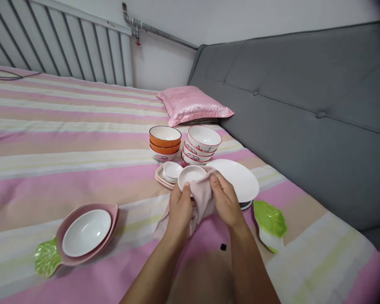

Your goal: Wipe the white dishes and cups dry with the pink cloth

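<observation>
A small white dish [190,174] is gripped at its near edge by my left hand [181,211], thumb on the rim. My right hand [227,199] pinches a pale pink cloth [204,193] against the dish's right side, and the cloth drapes down behind my left wrist. Just beyond the dish, several small white saucers [172,170] are stacked on a pink-rimmed tray [158,174]. To the right of my right hand lies a stack of plates topped by a large white plate [243,179].
Stacked orange bowls [165,142] and white red-rimmed bowls [204,139] stand farther back, before a pink pillow [194,103]. At left, a pink leaf-ended dish [71,211] holds a white bowl [88,233]. A green leaf-shaped dish [270,220] and small black object [223,247] lie at right.
</observation>
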A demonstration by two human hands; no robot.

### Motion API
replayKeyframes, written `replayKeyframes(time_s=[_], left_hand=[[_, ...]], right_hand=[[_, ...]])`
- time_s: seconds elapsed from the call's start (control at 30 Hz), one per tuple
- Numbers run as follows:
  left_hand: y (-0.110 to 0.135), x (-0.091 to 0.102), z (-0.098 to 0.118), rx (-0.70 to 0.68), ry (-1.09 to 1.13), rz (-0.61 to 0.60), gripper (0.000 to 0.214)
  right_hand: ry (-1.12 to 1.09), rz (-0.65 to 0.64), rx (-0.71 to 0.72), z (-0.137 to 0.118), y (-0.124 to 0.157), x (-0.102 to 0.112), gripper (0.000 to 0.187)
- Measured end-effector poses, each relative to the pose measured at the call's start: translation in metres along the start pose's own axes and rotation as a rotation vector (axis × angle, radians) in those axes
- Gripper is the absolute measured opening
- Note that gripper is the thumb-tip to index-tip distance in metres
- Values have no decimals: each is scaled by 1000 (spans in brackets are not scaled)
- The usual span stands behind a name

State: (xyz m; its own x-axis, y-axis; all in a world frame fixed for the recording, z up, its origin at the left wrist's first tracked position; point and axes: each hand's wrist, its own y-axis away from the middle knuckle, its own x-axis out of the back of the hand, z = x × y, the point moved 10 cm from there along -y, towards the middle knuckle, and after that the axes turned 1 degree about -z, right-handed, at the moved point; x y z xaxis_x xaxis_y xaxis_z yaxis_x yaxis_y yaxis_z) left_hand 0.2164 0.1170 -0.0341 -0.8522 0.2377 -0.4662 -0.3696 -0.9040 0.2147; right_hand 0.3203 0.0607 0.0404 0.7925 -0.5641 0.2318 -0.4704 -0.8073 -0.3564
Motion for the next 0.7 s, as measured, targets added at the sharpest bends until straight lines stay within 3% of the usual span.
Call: replayKeyframes(time_s=[0.2,0.33,0.43,0.53,0.7], left_hand=[[1,-1,0,83,158,5,21],[1,-2,0,94,143,-5,25],[4,-6,1,96,114,-25,26],[8,-10,3,98,119,-45,26],[11,-15,4,85,127,-65,33]], right_hand=[[-629,96,-197,22,1,1,30],[-794,164,-286,29,2,5,25],[-795,206,-320,34,3,8,26],[-721,170,-291,33,2,6,28],[-368,111,-216,30,1,4,41]])
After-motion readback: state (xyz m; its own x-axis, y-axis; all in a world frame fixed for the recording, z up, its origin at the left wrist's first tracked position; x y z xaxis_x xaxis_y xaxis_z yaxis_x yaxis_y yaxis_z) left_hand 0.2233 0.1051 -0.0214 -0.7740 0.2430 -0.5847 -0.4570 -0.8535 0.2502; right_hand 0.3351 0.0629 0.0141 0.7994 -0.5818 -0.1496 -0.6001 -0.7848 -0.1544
